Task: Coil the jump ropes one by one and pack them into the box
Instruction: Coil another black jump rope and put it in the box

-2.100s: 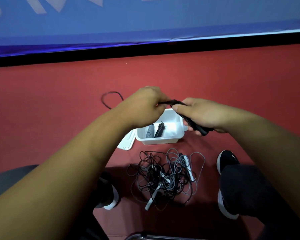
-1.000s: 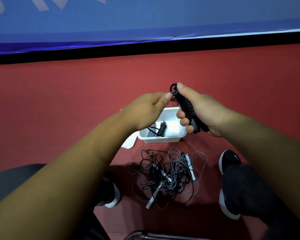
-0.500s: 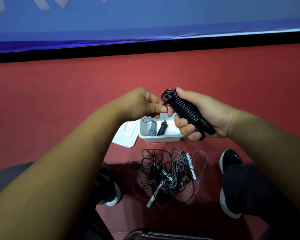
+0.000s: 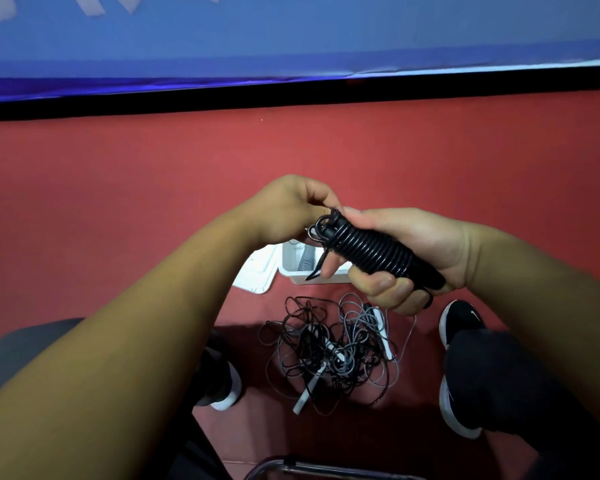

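Since half a second ago the right hand (image 4: 420,244) has dropped and tipped its bundle flatter, so it now sits over the near side of the box (image 4: 300,279), and the left hand (image 4: 288,209) has closed in on the bundle's upper end.

Judging by the loops sticking out at that end, the tail of the black jump rope (image 4: 371,249) is not yet tucked in. If the left hand lets go before the end is locked under a turn, the springy wraps would likely loosen and the coil would have to be redone. A short black end also hangs below the bundle toward the box and could catch on its rim on the way in.

Both hands are closed. The right hand has its fingers curled round the wound middle of the black jump rope, thumb on top, carrying it in the air above the floor (image 4: 118,188). The left hand pinches the loose loops at the end with its fingertips.

At least 1 grey coil (image 4: 305,262) already lies in the box, whose lid (image 4: 257,271) rests just beside it. A tangled pile (image 4: 329,348) of ropes still waits on the floor between the 2 shoes.
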The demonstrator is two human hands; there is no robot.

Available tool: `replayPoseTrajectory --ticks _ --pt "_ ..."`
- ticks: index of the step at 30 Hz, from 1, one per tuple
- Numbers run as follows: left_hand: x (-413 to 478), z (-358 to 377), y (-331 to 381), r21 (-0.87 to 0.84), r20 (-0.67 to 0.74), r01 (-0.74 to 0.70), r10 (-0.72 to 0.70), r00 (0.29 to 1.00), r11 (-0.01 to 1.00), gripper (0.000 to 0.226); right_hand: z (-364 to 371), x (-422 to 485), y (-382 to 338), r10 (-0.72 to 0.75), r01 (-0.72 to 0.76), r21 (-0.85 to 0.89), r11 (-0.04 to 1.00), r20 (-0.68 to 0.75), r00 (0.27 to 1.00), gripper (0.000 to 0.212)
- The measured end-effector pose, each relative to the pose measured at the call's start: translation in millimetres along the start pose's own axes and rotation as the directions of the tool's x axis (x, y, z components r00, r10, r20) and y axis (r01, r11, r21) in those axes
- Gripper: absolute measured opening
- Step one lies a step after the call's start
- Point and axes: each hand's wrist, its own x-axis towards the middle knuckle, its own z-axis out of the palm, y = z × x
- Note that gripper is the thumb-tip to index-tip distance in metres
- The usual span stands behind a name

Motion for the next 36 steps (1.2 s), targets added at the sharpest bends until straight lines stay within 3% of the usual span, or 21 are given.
replayPoseTrajectory --ticks 3,7,10,13,17,24,27,29,31,33,36 --pt "1.9 1.8 6.6 0.013 -0.057 -0.044 0.045 0.997 0.999 0.008 -1.7 -0.9 1.9 0.039 -0.039 -0.012 0.999 0.03 0.999 0.074" --pt "0.9 0.0 15.6 -0.011 -0.094 -0.051 0.05 0.994 0.999 0.008 1.6 -2.6 -1.7 -0.021 0.02 -0.039 0.999 -0.035 0.999 0.071" --pt "-1.5 -1.2 13.8 0.076 0.028 0.044 -0.046 0.999 0.996 0.025 4.5 -7.1 -6.4 -0.117 0.116 -0.02 0.993 -0.099 0.988 0.071" --pt "-5.4 2.7 7.0 0.082 0.129 0.12 -0.13 0.983 0.989 0.013 2.8 -11.3 -8.2 -0.148 0.15 0.008 0.989 -0.115 0.982 0.071" --pt "-5.7 3.8 7.4 0.121 0.121 0.098 -0.112 0.986 0.988 0.017 4.1 -7.2 -0.8 -0.043 0.043 0.007 0.999 -0.06 0.997 0.072" --pt "-3.2 2.3 21.0 0.061 -0.075 -0.044 0.048 0.996 0.997 0.002 8.1 0.0 1.8 0.125 -0.126 0.023 0.992 0.02 0.992 0.08" --pt "-2.2 -0.4 23.5 0.055 -0.107 -0.084 0.09 0.99 0.995 0.009 6.5 6.6 5.0 0.109 -0.115 -0.04 0.993 -0.14 0.984 0.074" --pt "-1.6 -2.2 22.9 0.14 -0.135 -0.121 0.14 0.981 0.983 0.008 7.9 11.5 5.8 0.079 -0.1 -0.069 0.993 -0.253 0.964 0.062" --pt "-0.4 -1.1 20.2 0.267 -0.152 -0.147 0.192 0.969 0.953 0.008 13.8 15.8 6.0 0.062 -0.121 -0.142 0.983 -0.364 0.929 0.053" --pt "-0.4 1.8 18.9 0.326 -0.156 -0.169 0.23 0.961 0.93 0.009 16.9 19.5 7.4 0.03 -0.151 -0.221 0.963 -0.473 0.88 0.067" --pt "1.3 2.8 18.5 0.384 -0.183 -0.219 0.306 0.934 0.897 0.016 12.3 26.9 10.0 -0.11 -0.084 -0.306 0.948 -0.566 0.817 0.046"
